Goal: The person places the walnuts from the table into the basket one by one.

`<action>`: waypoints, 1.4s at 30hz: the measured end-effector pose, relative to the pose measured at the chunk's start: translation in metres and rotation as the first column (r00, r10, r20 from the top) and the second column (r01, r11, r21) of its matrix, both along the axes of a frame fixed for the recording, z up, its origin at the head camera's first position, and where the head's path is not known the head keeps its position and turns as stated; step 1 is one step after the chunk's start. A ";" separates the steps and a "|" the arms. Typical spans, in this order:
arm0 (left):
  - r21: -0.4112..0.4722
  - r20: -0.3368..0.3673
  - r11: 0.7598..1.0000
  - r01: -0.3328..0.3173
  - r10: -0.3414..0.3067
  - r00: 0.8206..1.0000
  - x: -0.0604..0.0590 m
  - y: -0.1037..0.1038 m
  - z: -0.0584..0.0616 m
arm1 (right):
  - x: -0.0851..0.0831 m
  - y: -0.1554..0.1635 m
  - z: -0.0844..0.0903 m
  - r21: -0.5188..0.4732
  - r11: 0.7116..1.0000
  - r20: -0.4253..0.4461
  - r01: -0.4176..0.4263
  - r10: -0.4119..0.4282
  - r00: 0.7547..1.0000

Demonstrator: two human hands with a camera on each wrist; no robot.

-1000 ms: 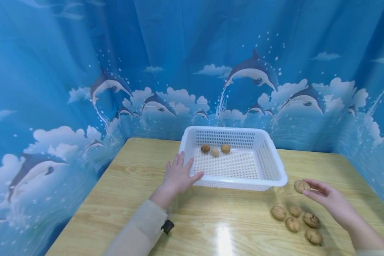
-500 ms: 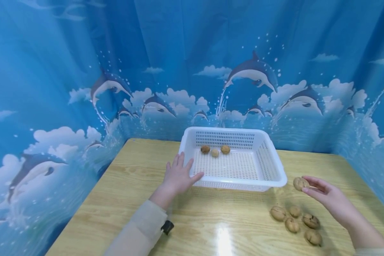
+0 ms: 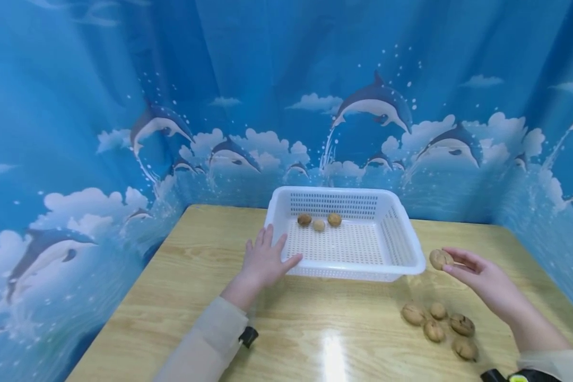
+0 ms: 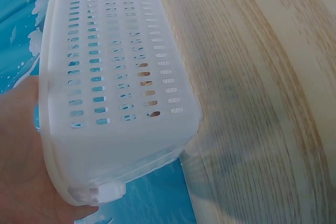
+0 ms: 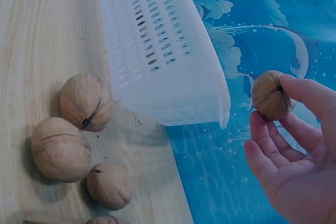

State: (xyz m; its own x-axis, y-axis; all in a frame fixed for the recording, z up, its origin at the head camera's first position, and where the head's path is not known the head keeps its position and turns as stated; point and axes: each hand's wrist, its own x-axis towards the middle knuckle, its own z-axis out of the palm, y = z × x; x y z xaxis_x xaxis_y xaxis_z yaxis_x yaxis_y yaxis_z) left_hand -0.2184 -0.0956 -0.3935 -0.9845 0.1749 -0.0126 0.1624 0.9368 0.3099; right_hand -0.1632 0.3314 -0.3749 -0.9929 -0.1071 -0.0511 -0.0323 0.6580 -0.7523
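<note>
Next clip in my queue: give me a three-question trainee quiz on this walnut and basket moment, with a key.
1. How many walnuts lie inside the white basket?
2. True or false: the right hand pinches a walnut above the table, just outside the basket's near right corner.
3. Which describes the left hand? A. It grips a walnut. B. Its fingers lie straight against the basket's near left corner. C. It rests flat on the table far from the basket.

Key:
1. Three, near the far wall.
2. True; five more loose walnuts lie on the table below that hand.
3. B.
</note>
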 end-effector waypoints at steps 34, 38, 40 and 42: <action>-0.021 0.004 1.000 0.023 -0.023 1.000 -0.001 -0.002 0.003 | -0.040 -0.051 0.029 -0.115 0.992 0.033 -0.055 0.060 0.998; -0.030 -0.002 0.999 0.027 -0.027 1.000 -0.001 -0.002 0.003 | -0.046 -0.057 0.032 -0.112 0.991 0.022 -0.072 0.075 0.997; -0.024 -0.005 0.999 0.024 -0.024 1.000 -0.002 -0.002 0.003 | -0.048 -0.061 0.033 -0.106 0.992 0.024 -0.073 0.076 0.997; -0.025 -0.005 0.999 0.020 -0.020 1.000 -0.002 -0.002 0.002 | -0.051 -0.064 0.034 -0.095 0.993 0.026 -0.075 0.078 0.997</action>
